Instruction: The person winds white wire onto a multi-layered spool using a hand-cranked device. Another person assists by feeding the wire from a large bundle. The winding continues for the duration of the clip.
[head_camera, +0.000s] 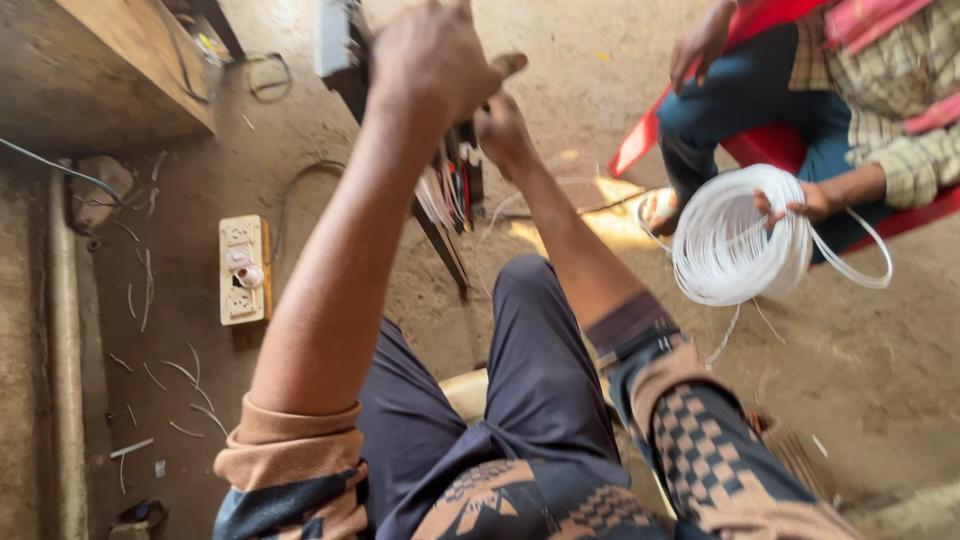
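Rolled patterned sleeves (300, 450), navy trousers (540, 380)

Both hands are raised ahead of the person's knees, the left hand (432, 55) just left of the right hand (502, 130), a bundle of wires (450, 195) hanging below them, a socket board (244, 270) on the floor to the left, and a co-worker's wire coil (735, 240) to the right.

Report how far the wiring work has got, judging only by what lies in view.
Done: cut wire scraps litter the floor. In hand: left hand and right hand work at a wire bundle. Left: a co-worker's white wire coil is still mostly wound.
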